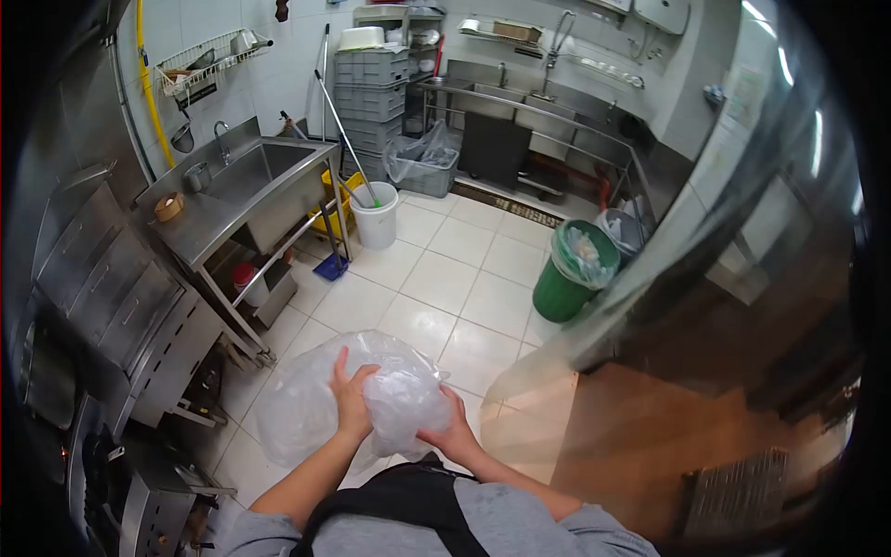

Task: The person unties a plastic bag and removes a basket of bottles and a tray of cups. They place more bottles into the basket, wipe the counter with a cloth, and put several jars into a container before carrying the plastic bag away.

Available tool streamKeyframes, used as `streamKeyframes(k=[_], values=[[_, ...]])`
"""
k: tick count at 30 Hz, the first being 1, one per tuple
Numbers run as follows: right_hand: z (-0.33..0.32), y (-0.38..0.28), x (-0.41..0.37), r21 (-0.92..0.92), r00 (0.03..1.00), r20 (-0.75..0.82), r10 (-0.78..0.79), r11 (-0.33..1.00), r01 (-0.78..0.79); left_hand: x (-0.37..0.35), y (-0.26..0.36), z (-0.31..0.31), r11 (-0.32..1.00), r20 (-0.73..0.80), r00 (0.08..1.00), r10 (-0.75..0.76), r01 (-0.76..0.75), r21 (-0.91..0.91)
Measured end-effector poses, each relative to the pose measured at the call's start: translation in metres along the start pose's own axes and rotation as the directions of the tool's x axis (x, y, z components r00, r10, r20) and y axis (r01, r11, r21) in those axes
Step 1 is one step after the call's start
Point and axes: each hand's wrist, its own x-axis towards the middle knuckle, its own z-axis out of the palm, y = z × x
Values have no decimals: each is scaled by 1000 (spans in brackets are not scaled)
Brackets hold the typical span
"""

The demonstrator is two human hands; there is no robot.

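Note:
A large, puffed-out clear plastic bag [404, 395] is in front of my body at the bottom centre, above the tiled floor. My left hand [353, 399] holds it near the middle, with the thumb and a raised finger showing apart against the film. On the bag's right side, my right hand [452, 429] grips the plastic, its fingers partly hidden by the folds. The bag bulges widely to the left of my left hand. Whether anything is inside it I cannot make out.
A green bin [571, 288] with a liner stands ahead to the right. Left are a steel sink counter [218, 204], a white bucket [376, 223] and a blue dustpan [331, 267]. Grey crates [371, 97] stack at the back. A transparent curtain [640, 269] hangs on the right.

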Motion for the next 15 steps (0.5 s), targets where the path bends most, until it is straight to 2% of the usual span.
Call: streamKeyframes(k=[1,2,3,4,5,6,7,8,9,11,12,13,14,15], values=[[-1,0,41,4,1000,13,-9,1000,9,24,-6,23,703,354,915,-192,380,-601],[1,4,82,-142,977,175,-124,979,149,49,-15,41,11,686,725,-62,688,-726],[6,13,121,-262,917,343,-204,917,302,75,-17,47,15,681,729,-71,684,-730],[18,23,167,64,878,413,-242,969,237,101,-17,48,124,669,742,41,661,-740],[15,35,199,61,874,419,-247,968,244,125,-16,50,227,658,737,153,622,-749],[11,26,232,39,880,440,-179,983,180,151,-23,55,221,652,743,149,618,-755],[6,14,265,14,882,458,-107,993,114,178,-36,61,333,624,768,145,555,-762],[3,-2,297,96,906,400,-140,989,110,203,-49,69,441,594,791,147,485,-755],[-1,5,336,89,904,403,-142,989,116,225,-58,80,436,587,796,147,481,-761],[-15,31,411,22,957,207,-205,979,204,267,-81,110,790,309,951,14,179,-586],[-28,66,447,-106,964,119,-238,962,251,288,-102,130,912,166,975,147,-69,-404],[-39,96,478,-235,961,29,-274,933,273,311,-110,152,911,183,971,157,-71,-407],[-46,93,509,366,999,-22,45,930,-34,338,-114,174,975,366,928,73,11,-222],[-58,77,538,821,937,114,330,499,-276,363,-114,196,998,521,853,-44,64,-20]])
